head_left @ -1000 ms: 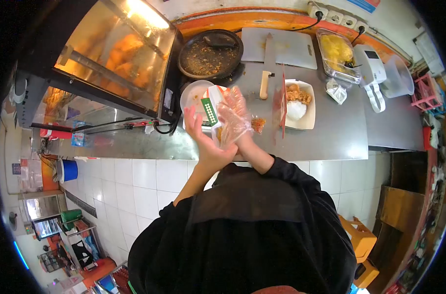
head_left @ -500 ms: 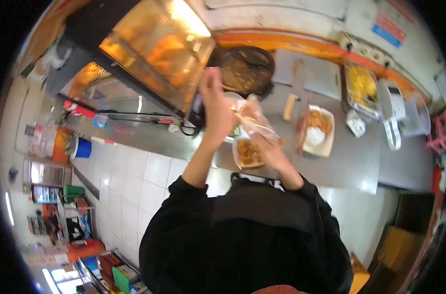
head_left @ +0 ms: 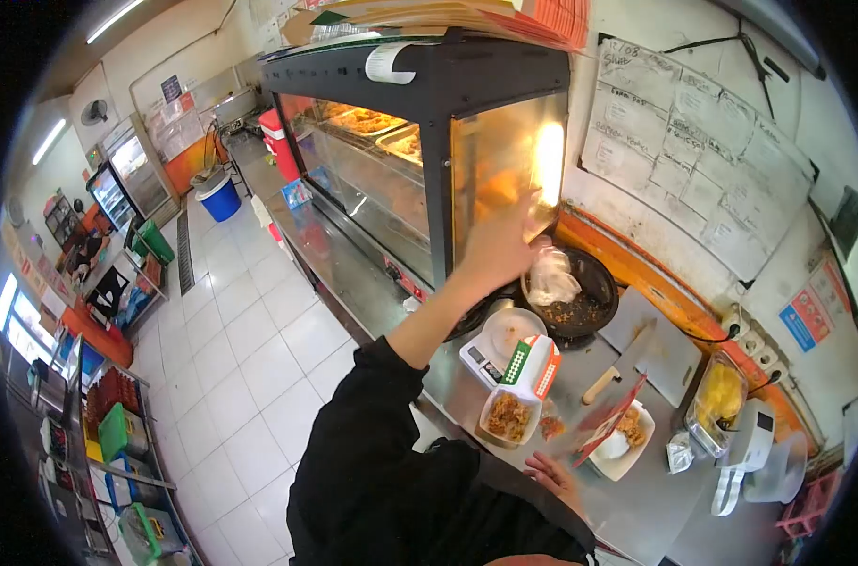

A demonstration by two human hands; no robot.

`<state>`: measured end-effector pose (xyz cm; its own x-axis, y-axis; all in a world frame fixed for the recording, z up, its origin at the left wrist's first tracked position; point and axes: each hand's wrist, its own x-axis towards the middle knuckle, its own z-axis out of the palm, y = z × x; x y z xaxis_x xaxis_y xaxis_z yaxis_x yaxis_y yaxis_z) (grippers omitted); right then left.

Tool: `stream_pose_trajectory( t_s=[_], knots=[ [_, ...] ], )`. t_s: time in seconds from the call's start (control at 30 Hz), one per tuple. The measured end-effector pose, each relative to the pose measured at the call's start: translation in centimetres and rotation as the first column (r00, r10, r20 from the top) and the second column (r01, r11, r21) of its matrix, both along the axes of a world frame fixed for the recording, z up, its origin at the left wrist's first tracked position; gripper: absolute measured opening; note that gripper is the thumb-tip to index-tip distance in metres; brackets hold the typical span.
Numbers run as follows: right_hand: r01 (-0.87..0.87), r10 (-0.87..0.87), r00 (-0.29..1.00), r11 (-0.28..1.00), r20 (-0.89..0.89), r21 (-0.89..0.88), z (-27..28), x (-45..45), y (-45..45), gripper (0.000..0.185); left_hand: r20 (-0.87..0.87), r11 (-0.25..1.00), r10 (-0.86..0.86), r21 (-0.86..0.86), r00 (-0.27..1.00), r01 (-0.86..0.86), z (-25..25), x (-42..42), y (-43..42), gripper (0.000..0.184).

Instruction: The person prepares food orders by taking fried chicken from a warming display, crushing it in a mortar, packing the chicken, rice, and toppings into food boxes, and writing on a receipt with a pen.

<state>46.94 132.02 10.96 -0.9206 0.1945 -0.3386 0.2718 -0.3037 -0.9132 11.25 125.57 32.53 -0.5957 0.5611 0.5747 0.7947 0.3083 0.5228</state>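
Note:
My left hand (head_left: 504, 236) reaches up beside the display warmer's lit end, somewhat blurred. Its thumb and fingers look apart. Just below the thumb is a crumpled clear plastic glove (head_left: 552, 279), over the dark pan (head_left: 594, 316) with crumbs in it. I cannot tell whether the thumb still touches the plastic. My right hand (head_left: 558, 483) is bare and low over the counter, fingers spread. Nearest to it are an open box with rice and fried pieces (head_left: 623, 455) and a box of brown crumbly food (head_left: 507, 418), which has a green and orange lid.
A glass display warmer (head_left: 436, 170) stands at the left. A scale (head_left: 481, 360) bears a round white dish (head_left: 514, 332). A wooden-handled knife (head_left: 601, 385) reaches onto a grey board (head_left: 672, 354). Farther right are a tub of yellow food (head_left: 717, 391) and a white device (head_left: 755, 436).
The view has swung up and left. The plastic has come off my right hand and is now at the pan by my left hand. My right hand has drawn back toward my body.

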Motion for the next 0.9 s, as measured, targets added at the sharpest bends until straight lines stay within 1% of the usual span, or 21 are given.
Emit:
stream_pose_trajectory(
  t_s=[0.03,0.07,0.1,0.13,0.17,0.23,0.3,0.37,0.4,0.43,0.47,0.5,0.57,0.6,0.63,0.67,0.7,0.73,0.8,0.83,0.9],
  knots=[
    [0.010,-0.014,0.996,0.999,0.093,0.049,-0.5,0.0,-0.2,0.050,-0.067,0.984,0.087,0.163,0.994,-0.075,2.1,-0.1,-1.0,0.055],
    [0.001,-0.006,0.994,0.999,0.112,0.042,-1.2,-0.1,-0.3,0.050,-0.102,0.970,0.155,0.203,0.983,-0.132,3.6,-1.0,-1.8,0.042],
    [0.005,-0.017,0.995,0.992,0.098,0.126,-1.9,-0.5,-0.3,0.049,-0.138,0.952,0.222,0.242,0.965,-0.185,4.6,-1.5,-2.7,0.029],
    [0.012,-0.028,0.997,0.977,0.072,0.211,-2.1,-1.2,-0.2,0.048,-0.161,0.926,0.198,0.354,0.967,-0.131,5.9,-1.0,-4.0,0.027],
    [0.012,-0.027,0.997,0.978,0.071,0.209,-2.0,-1.8,-0.1,0.048,-0.194,0.884,0.174,0.463,0.965,-0.066,7.1,-0.8,-5.3,0.025],
    [-0.074,0.065,0.997,0.952,0.041,0.297,-1.8,-3.1,0.1,0.046,-0.423,0.722,0.455,0.691,0.784,-0.046,9.1,-2.9,-8.1,0.024],
    [-0.049,0.045,0.999,0.938,0.018,0.344,-3.2,-4.4,0.2,0.048,-0.343,0.550,0.572,0.834,0.745,-0.039,12.0,-8.0,-11.7,0.032],
    [-0.032,0.036,0.999,0.918,-0.002,0.396,-2.9,-5.6,0.1,0.050,-0.018,0.501,0.322,0.852,0.947,-0.154,15.3,-10.6,-13.1,0.043],
    [-0.065,0.055,0.998,0.860,0.035,0.506,-2.1,-6.3,-0.4,0.049,-0.017,0.500,0.322,0.852,0.947,-0.155,16.4,-11.8,-13.7,0.043],
    [-0.097,0.064,0.995,0.792,0.077,0.603,-1.5,-6.8,-0.7,0.047,0.060,0.616,0.244,0.761,0.968,-0.203,17.3,-13.1,-14.0,0.050],
    [-0.088,0.048,0.995,0.799,0.083,0.595,-2.2,-7.5,-0.6,0.047,0.150,0.729,0.166,0.647,0.975,-0.224,18.1,-13.9,-14.2,0.057],
    [-0.058,0.058,0.998,0.722,0.023,0.690,-4.0,-8.2,0.0,0.046,0.223,0.809,0.102,0.548,0.969,-0.211,19.0,-14.7,-14.6,0.062],
    [0.066,-0.021,0.998,0.598,-0.066,0.799,-5.0,-8.7,-0.2,0.041,0.189,0.915,0.128,0.355,0.974,-0.189,18.4,-19.3,-15.3,0.064],
    [0.207,-0.028,0.977,0.372,-0.212,0.905,-7.0,-9.2,0.6,0.036,0.115,0.911,0.196,0.347,0.974,-0.225,17.4,-15.9,-14.4,0.069],
    [0.308,-0.127,0.951,0.325,-0.282,0.894,-9.9,-9.5,1.6,0.032,-0.026,0.973,0.170,0.163,0.985,-0.163,16.7,-19.4,-16.0,0.069],
    [0.322,-0.246,0.940,0.416,-0.236,0.850,-7.3,-9.6,1.3,0.031,-0.110,0.917,-0.015,0.396,0.994,0.058,15.4,-15.2,-14.2,0.057],
    [0.415,-0.393,0.891,0.499,-0.228,0.761,-7.4,-9.8,1.5,0.032,-0.120,0.946,-0.009,0.321,0.993,0.048,14.3,-15.6,-15.4,0.052],
    [0.462,-0.488,0.844,0.452,-0.222,0.763,-8.1,-10.1,1.9,0.031,-0.164,0.962,0.100,0.269,0.981,-0.053,12.5,-11.9,-15.1,0.050],
    [0.381,-0.543,0.821,0.290,-0.177,0.878,-10.2,-10.8,3.4,0.032,-0.190,0.880,-0.108,0.439,0.976,0.183,8.0,-5.8,-14.0,0.047],
    [0.346,-0.550,0.820,0.250,-0.162,0.904,-11.5,-11.0,3.8,0.033,-0.349,0.990,0.002,0.134,0.937,0.048,4.4,-6.8,-16.1,0.049],
    [0.251,-0.564,0.818,0.180,-0.109,0.951,-12.0,-11.8,4.6,0.032,0.000,0.970,-0.233,0.068,0.972,0.233,-4.1,-2.4,-15.2,0.040]
  ],
)
